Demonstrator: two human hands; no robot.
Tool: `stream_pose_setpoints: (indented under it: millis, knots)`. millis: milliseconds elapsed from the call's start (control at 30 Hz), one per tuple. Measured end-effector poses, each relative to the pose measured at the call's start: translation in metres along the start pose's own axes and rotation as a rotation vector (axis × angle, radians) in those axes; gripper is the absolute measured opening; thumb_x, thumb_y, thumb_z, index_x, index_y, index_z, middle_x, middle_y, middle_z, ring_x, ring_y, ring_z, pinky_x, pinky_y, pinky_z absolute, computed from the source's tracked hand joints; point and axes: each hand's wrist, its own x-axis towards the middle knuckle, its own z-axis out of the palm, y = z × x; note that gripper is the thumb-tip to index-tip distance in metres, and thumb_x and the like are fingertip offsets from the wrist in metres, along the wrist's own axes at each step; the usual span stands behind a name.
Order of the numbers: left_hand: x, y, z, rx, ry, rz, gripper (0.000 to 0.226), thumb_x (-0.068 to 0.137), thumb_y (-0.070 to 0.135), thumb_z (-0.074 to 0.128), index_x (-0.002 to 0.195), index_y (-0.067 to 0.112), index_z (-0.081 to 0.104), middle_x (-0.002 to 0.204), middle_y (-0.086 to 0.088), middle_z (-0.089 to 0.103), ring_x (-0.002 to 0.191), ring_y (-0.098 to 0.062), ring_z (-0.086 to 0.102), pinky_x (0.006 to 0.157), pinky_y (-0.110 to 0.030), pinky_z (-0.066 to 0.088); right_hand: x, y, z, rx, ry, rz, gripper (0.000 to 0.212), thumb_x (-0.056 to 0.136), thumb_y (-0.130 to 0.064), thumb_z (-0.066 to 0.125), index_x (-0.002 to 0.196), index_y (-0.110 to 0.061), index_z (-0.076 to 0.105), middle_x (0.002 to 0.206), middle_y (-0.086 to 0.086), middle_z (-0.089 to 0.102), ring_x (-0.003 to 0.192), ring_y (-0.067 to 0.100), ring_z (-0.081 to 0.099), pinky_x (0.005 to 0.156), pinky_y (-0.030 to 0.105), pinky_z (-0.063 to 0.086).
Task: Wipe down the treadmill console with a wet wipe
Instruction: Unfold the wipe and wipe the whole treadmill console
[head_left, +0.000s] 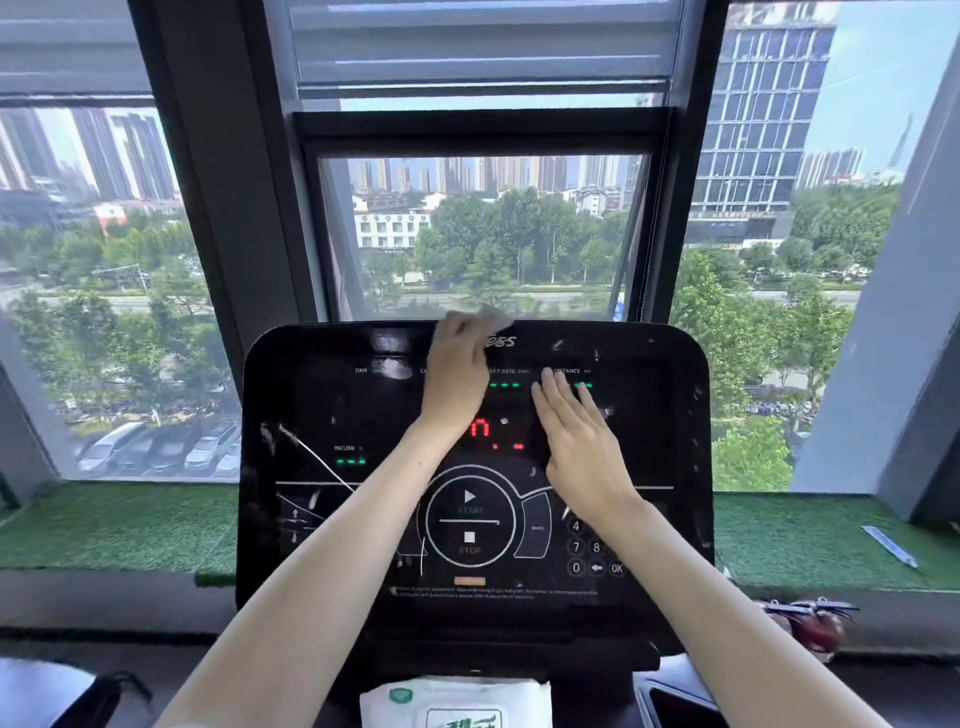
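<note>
The left hand holds a wet wipe in its curled fingers at the top edge of the console, while the right hand rests flat on it, fingers released.

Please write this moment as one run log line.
step: wiping | left-hand grip: holds white wet wipe at top edge of glossy black treadmill console | right-hand grip: rests flat on console

left hand pressing wet wipe on console top; right hand flat on display
</note>
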Motion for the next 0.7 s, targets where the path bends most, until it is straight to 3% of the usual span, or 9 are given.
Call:
stream_pose_setpoints:
  millis: [67, 100, 233, 367, 400, 500, 533, 633, 700]
  knots:
    - [0.0, 0.0, -0.004, -0.045, 0.244, -0.28, 0.037, 0.093, -0.002, 0.045, 0.118, 0.018, 0.064, 0.097, -0.001, 0.047, 0.09, -0.015, 0.051, 0.083, -0.007, 0.035, 0.0, 0.0, 0.001, 0.009, -0.001, -0.002, 0.084, 0.056, 0.011, 0.07, 0.135, 0.007, 0.041, 0.144, 0.024, 0.036, 0.135, 0.033, 0.032, 0.112, 0.046, 0.026]
    - [-0.002, 0.006, -0.002, -0.042, 0.253, -0.316, 0.038, 0.093, -0.002, 0.044, 0.119, 0.018, 0.063, 0.1, -0.003, 0.048, 0.092, -0.016, 0.051, 0.084, -0.01, 0.035, 0.0, 0.0, 0.001, 0.015, -0.002, -0.005, 0.085, 0.054, 0.011, 0.071, 0.134, 0.007, 0.042, 0.143, 0.024, 0.037, 0.135, 0.034, 0.033, 0.111, 0.047, 0.027]
    - [-0.006, 0.019, 0.015, 0.058, -0.159, 0.166, 0.036, 0.093, 0.0, 0.045, 0.12, 0.017, 0.063, 0.097, -0.001, 0.05, 0.093, -0.016, 0.049, 0.082, -0.018, 0.034, 0.0, 0.003, 0.0, 0.003, 0.007, -0.02, 0.083, 0.053, 0.012, 0.068, 0.132, 0.008, 0.044, 0.141, 0.025, 0.04, 0.133, 0.034, 0.036, 0.11, 0.047, 0.029]
    - [0.003, 0.016, 0.009, 0.033, 0.183, -0.248, 0.039, 0.091, -0.003, 0.046, 0.118, 0.018, 0.064, 0.095, 0.0, 0.049, 0.086, -0.014, 0.05, 0.08, -0.02, 0.04, 0.0, 0.004, 0.001, 0.007, 0.002, -0.028, 0.081, 0.055, 0.014, 0.065, 0.133, 0.007, 0.043, 0.142, 0.023, 0.039, 0.134, 0.033, 0.036, 0.11, 0.046, 0.029]
    - [0.002, 0.024, 0.011, 0.039, 0.177, -0.253, 0.039, 0.09, -0.004, 0.045, 0.118, 0.017, 0.064, 0.095, 0.0, 0.047, 0.086, -0.015, 0.05, 0.079, -0.021, 0.04, 0.0, 0.004, 0.002, 0.004, 0.003, -0.029, 0.081, 0.055, 0.013, 0.065, 0.133, 0.007, 0.043, 0.142, 0.023, 0.039, 0.134, 0.033, 0.036, 0.111, 0.046, 0.028]
    - [-0.004, 0.037, 0.023, 0.103, -0.176, 0.166, 0.036, 0.094, 0.003, 0.042, 0.12, 0.018, 0.062, 0.093, 0.004, 0.043, 0.089, -0.014, 0.047, 0.076, -0.017, 0.032, 0.001, 0.005, 0.002, -0.022, 0.004, -0.037, 0.08, 0.056, 0.012, 0.064, 0.133, 0.006, 0.045, 0.142, 0.023, 0.04, 0.134, 0.032, 0.036, 0.111, 0.046, 0.027]
    - [-0.002, 0.035, 0.022, 0.085, -0.227, 0.19, 0.035, 0.095, 0.004, 0.041, 0.119, 0.018, 0.062, 0.093, 0.004, 0.043, 0.09, -0.014, 0.047, 0.076, -0.017, 0.031, 0.001, 0.005, 0.001, -0.027, 0.0, -0.038, 0.08, 0.056, 0.011, 0.064, 0.133, 0.006, 0.044, 0.142, 0.023, 0.04, 0.134, 0.032, 0.036, 0.111, 0.046, 0.027]
    - [0.004, 0.024, 0.017, 0.022, 0.048, -0.135, 0.036, 0.095, 0.004, 0.042, 0.119, 0.021, 0.063, 0.096, 0.0, 0.048, 0.089, -0.014, 0.049, 0.077, -0.014, 0.032, 0.0, 0.003, 0.0, -0.026, -0.034, -0.032, 0.082, 0.056, 0.01, 0.065, 0.135, 0.006, 0.041, 0.144, 0.023, 0.037, 0.136, 0.032, 0.033, 0.112, 0.045, 0.026]
    - [0.0, 0.027, 0.017, 0.036, 0.081, -0.165, 0.035, 0.095, 0.005, 0.043, 0.121, 0.02, 0.062, 0.097, 0.001, 0.046, 0.089, -0.014, 0.049, 0.079, -0.015, 0.033, 0.0, 0.001, 0.0, -0.012, -0.044, -0.024, 0.082, 0.056, 0.009, 0.066, 0.134, 0.007, 0.042, 0.143, 0.023, 0.037, 0.135, 0.033, 0.034, 0.112, 0.045, 0.026]
